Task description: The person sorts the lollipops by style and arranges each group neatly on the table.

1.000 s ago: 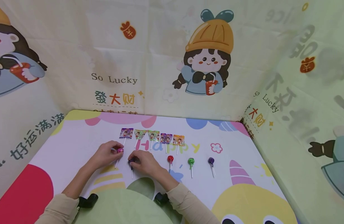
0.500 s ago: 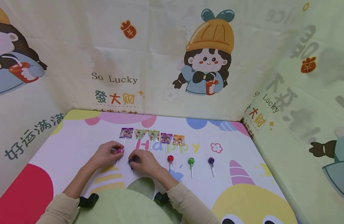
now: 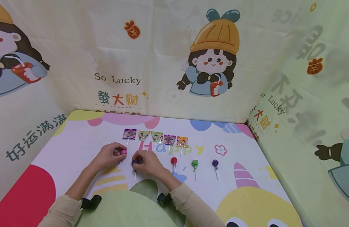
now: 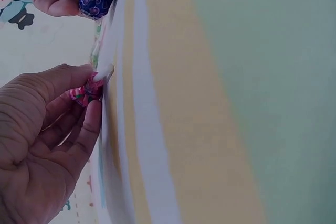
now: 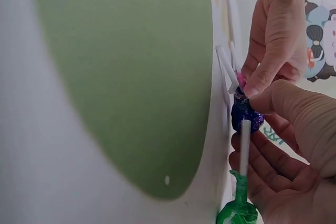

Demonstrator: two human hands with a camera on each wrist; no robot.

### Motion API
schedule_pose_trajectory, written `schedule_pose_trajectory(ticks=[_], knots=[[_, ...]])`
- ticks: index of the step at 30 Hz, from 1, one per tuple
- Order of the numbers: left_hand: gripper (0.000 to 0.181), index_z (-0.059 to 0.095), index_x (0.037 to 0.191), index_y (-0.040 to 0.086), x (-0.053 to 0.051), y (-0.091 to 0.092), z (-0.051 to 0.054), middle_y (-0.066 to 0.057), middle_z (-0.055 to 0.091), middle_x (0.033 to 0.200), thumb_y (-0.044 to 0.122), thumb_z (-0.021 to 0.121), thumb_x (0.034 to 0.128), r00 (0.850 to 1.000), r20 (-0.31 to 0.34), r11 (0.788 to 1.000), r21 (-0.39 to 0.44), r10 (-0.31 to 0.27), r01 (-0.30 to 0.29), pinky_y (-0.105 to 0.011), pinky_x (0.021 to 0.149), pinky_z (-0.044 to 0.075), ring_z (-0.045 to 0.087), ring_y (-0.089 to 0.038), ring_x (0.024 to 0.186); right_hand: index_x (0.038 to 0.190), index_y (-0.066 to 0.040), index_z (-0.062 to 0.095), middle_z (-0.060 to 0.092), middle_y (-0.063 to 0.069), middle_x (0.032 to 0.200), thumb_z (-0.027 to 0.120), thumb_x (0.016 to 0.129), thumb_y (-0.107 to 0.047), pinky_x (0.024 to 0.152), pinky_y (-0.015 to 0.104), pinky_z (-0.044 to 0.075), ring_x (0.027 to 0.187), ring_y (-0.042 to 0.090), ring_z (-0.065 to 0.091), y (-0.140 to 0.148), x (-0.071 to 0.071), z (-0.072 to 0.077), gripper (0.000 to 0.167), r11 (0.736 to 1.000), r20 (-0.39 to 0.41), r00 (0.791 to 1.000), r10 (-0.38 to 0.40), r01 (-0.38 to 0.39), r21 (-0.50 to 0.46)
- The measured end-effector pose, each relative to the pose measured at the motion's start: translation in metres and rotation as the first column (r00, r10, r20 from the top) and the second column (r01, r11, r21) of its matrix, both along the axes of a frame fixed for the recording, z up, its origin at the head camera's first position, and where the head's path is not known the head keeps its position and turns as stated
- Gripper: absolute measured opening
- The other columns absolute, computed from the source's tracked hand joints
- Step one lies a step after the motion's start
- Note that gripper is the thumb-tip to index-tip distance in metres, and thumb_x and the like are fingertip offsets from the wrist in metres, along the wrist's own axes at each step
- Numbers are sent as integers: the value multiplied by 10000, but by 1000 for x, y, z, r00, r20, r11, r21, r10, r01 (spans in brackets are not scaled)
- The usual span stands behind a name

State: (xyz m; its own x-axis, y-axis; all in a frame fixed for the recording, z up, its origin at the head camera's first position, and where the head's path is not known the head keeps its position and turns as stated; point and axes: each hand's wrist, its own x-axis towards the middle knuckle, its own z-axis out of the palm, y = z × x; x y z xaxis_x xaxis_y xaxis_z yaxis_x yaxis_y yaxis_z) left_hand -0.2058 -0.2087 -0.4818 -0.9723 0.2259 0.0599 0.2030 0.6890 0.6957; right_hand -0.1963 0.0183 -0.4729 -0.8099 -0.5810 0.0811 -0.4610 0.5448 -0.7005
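Note:
My left hand (image 3: 108,156) pinches a pink-wrapped lollipop (image 3: 123,152) by its round head, and its white stick points toward me. Just to the right, my right hand (image 3: 147,163) grips the head of a dark blue-purple lollipop (image 4: 96,2) between thumb and fingers. Both lollipops are at the tabletop, a small gap apart. In the right wrist view the blue wrapper (image 5: 244,115) shows between the fingertips. Further right lie a red lollipop (image 3: 174,161), a green lollipop (image 3: 194,163) and a purple lollipop (image 3: 215,163), spaced out in a row.
Behind the hands, several flat-packaged lollipops form a row, from a purple packet (image 3: 129,134) to an orange packet (image 3: 182,141). A printed cloth covers the table (image 3: 86,135). Patterned curtains (image 3: 160,63) stand at the back and sides.
The head view has shifted very slightly. Both hands keep their hold on the same lollipops, with no clear movement over the table.

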Motion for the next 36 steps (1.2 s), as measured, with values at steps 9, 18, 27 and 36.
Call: schedule_pose_trajectory(ticks=[9, 18, 27, 36], knots=[[324, 699, 1160, -18, -3, 0, 4, -138, 695, 1050, 156, 787, 902, 999, 43, 1000, 3, -19, 19, -466, 870, 569, 627, -266, 949, 1071, -105, 712, 720, -23, 1007, 763, 903, -101, 852, 145, 511, 904, 35, 639, -5, -12, 4, 176, 998, -8, 999, -42, 41, -55], [307, 712, 1121, -14, -9, -3, 8, -100, 715, 1024, 152, 807, 881, 994, 78, 997, 8, -72, 72, -483, 893, 571, 648, -264, 965, 1041, -59, 722, 739, 34, 972, 781, 869, -77, 790, 137, 504, 835, 36, 640, -15, -24, 4, 182, 984, -11, 991, -135, 133, -114], [316, 714, 1108, -7, -12, -4, 13, -87, 718, 1005, 176, 821, 873, 992, 95, 996, -18, -89, 91, -510, 920, 546, 641, -258, 950, 1032, -59, 726, 716, 32, 936, 805, 855, -73, 731, 128, 471, 787, 39, 573, -24, -29, 5, 194, 982, 33, 986, -161, 164, -97], [295, 719, 1095, -8, -13, -4, 16, -75, 717, 979, 160, 817, 874, 992, 91, 995, -18, -92, 94, -508, 915, 525, 636, -251, 935, 1038, -72, 723, 710, 13, 935, 813, 864, -98, 731, 124, 482, 786, 34, 571, -28, -30, 6, 197, 984, 37, 985, -169, 171, -47]])
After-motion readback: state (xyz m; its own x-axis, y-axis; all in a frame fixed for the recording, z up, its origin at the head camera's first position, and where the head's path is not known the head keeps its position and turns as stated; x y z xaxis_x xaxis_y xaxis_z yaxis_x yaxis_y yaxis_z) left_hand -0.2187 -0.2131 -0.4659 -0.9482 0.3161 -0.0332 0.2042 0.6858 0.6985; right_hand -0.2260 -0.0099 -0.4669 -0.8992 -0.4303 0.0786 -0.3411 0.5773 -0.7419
